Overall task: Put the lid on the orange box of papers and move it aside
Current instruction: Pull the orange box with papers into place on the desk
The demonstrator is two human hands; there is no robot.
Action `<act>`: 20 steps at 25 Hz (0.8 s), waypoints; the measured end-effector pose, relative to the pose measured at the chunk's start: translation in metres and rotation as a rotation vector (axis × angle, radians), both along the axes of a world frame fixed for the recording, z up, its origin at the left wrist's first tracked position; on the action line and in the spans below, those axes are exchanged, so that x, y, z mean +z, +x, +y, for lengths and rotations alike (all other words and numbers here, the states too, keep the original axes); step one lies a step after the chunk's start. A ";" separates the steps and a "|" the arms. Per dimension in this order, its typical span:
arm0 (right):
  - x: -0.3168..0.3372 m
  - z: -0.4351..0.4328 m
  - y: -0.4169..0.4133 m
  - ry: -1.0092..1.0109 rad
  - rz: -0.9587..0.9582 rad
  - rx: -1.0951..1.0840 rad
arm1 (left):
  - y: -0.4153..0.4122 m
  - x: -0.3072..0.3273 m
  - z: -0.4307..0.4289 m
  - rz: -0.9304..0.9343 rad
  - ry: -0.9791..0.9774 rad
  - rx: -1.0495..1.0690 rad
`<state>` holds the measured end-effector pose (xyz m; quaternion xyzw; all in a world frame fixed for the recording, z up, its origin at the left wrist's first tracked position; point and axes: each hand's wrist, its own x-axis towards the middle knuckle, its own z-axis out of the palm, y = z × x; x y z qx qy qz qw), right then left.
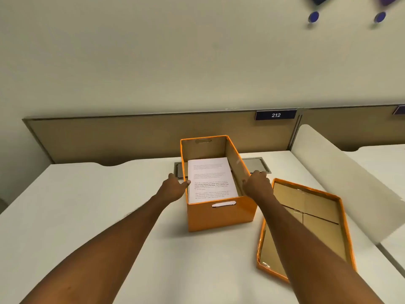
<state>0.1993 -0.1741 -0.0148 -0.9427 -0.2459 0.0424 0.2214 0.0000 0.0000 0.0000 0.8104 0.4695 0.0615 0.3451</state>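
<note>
1. My left hand presses flat and spread against the left wall of the open orange cardboard box, thumb near the rim; my right hand lies against its right wall, fingers curled over the top edge. Neither hand has anything pinched.
2. Between my palms, a stack of white printed papers lies flat inside the box, which sits mid-desk on the white table.
3. Just right of my right forearm, the orange cardboard lid rests upside down, brown inside facing up, not yet fitted.
4. The box's long axis runs away from me toward the beige partition, cut-out handles on the near and far ends; the lid lies roughly parallel, slightly skewed.
5. Risks, as I judge them: squeezing could bow the thin walls so the lid snags; the lid needs flipping and aligning or a corner may catch.
</note>
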 end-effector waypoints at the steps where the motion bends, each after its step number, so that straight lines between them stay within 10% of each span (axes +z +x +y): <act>1: -0.001 0.000 0.001 0.001 0.029 -0.020 | 0.001 -0.002 0.000 0.010 -0.063 0.017; 11: -0.036 0.002 0.016 0.154 0.231 -0.082 | 0.005 -0.035 -0.012 -0.236 -0.495 0.088; 20: -0.026 -0.013 -0.076 0.286 0.143 -0.078 | -0.066 -0.024 -0.015 -0.341 -0.358 0.140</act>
